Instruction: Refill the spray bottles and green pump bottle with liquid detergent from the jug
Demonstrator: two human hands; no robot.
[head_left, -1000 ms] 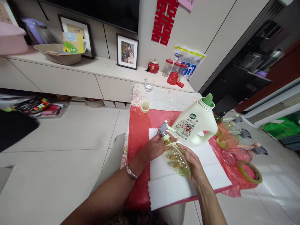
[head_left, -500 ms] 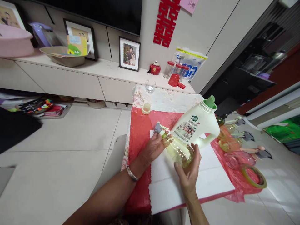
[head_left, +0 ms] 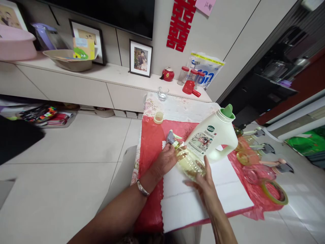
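A clear yellowish spray bottle (head_left: 191,163) with a grey trigger head (head_left: 171,137) is held tilted above a white cloth (head_left: 185,203). My left hand (head_left: 167,157) is closed round its neck, just below the trigger. At the base, my right hand (head_left: 204,184) cups the bottle, its fingers partly behind the see-through wall and slightly blurred. Right behind the bottle stands a large white detergent jug (head_left: 215,135), uncapped, with a green spout (head_left: 228,110) in its mouth. The pale jug cap (head_left: 158,117) sits on the red cover (head_left: 149,139) to the left.
Several more spray bottles (head_left: 260,173) lie along the table's right side, by a roll of tape (head_left: 274,191). A glass cup (head_left: 162,94) stands at the far edge. Behind, the cabinet top (head_left: 114,73) bears picture frames, jars and a red scoop (head_left: 188,87).
My right hand has shifted from beside the bottle's base to underneath it, closing in on it. The bottle has tipped slightly; my left hand keeps its hold at the neck.
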